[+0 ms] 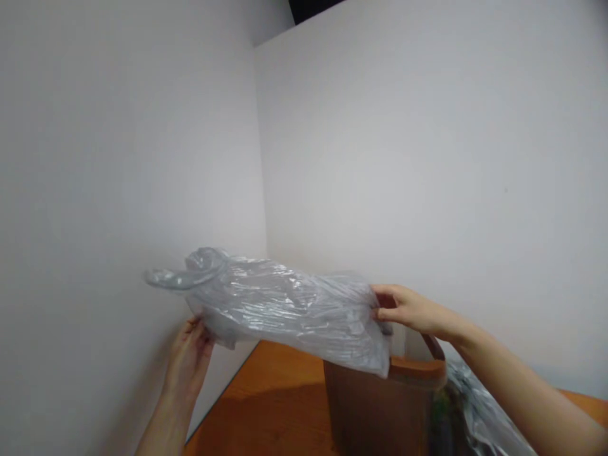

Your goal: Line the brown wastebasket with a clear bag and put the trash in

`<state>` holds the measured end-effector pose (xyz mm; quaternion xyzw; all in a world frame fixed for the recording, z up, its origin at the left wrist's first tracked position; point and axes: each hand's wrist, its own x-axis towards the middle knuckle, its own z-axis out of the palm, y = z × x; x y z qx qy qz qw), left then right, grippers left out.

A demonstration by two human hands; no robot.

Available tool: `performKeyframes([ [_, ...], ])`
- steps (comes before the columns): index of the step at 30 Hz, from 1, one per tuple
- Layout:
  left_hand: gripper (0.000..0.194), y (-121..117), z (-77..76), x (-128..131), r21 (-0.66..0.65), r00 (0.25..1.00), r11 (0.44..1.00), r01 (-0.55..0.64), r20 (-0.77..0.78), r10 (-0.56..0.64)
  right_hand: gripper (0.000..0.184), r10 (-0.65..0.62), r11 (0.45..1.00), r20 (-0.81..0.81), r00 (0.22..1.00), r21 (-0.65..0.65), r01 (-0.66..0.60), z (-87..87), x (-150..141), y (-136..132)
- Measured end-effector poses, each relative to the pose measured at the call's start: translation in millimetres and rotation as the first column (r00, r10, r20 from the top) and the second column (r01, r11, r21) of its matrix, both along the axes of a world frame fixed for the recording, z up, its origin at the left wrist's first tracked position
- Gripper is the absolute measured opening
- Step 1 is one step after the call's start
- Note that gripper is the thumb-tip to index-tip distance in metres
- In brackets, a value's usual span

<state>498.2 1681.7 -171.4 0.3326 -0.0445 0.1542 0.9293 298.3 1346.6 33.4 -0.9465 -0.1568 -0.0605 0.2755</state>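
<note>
You hold a grey plastic bag stretched out flat in the air above a brown bin, one hand at each end, so the film hangs spread and its length can be seen from end to end. The bag lies nearly level over the bin's left half, its right corner drooping until it touches or just clears the bin's rim; which of the two is hard to tell. Its far left end, well out to the left of the bin, is twisted into loose handle loops that point toward the white wall.

Your left hand comes up from below, left of the bin, wrist bent back and palm facing the film; its grip is closed on the bag's lower left edge, fingertips hidden behind the plastic. Your right hand reaches in level above the bin's rim, forearm slanting down to the right, thumb and fingers pinched together on the bag's right edge.

The bin stands on an orange-brown floor in the corner of two white walls. Just right of the bin, under your right forearm, more grey plastic lies crumpled beside something dark that is too dim to make out.
</note>
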Motion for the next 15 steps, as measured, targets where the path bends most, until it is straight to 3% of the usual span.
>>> performKeyframes([
  [2,0.030,18,-7.9,14,0.043,0.994,0.998,-0.055,-0.093,0.058,0.015,-0.090,0.995,0.129,0.987,-0.027,0.094,14.8,17,32],
  [4,0.043,32,-14.2,16,0.104,0.958,0.961,-0.255,-0.109,0.266,0.016,-0.166,0.980,0.317,0.934,-0.052,0.192,20.7,29,61],
  [5,0.052,38,-15.6,12,0.133,0.910,0.907,-0.401,-0.061,0.411,0.018,-0.183,0.971,0.397,0.900,-0.069,0.228,19.4,31,78],
  [6,0.061,43,-15.1,4,0.219,0.809,0.780,-0.586,0.114,0.577,0.019,-0.174,0.964,0.457,0.872,-0.104,0.246,15.3,32,96],
  [7,0.065,46,-12.3,-6,0.237,0.660,0.618,-0.750,0.339,0.671,0.018,-0.144,0.956,0.502,0.853,-0.152,0.251,8.5,31,117],
  [8,0.064,47,-7.1,-17,0.166,0.472,0.456,-0.874,0.513,0.717,0.018,-0.108,0.945,0.533,0.839,-0.208,0.253,-0.3,31,138],
  [9,0.061,46,0.3,-30,0.069,0.286,0.322,-0.944,0.656,0.698,0.021,-0.067,0.931,0.555,0.829,-0.265,0.252,-10.7,30,158],
  [10,0.049,43,9.1,-42,0.015,0.178,0.262,-0.965,0.772,0.610,0.024,-0.021,0.917,0.574,0.818,-0.315,0.244,-21.9,29,176],
  [11,0.036,39,18.5,-53,-0.004,0.130,0.262,-0.965,0.861,0.492,0.027,0.025,0.906,0.585,0.811,-0.356,0.229,-33.3,28,191],
  [12,0.032,33,27.5,-62,0.030,0.143,0.293,-0.956,0.917,0.372,0.028,0.069,0.899,0.588,0.806,-0.386,0.205,-44.1,26,201],
  [15,0.047,13,43.4,-74,0.188,0.217,0.375,-0.908,0.975,0.038,0.027,0.182,0.891,0.529,0.829,-0.445,0.088,-69.7,17,205],
])
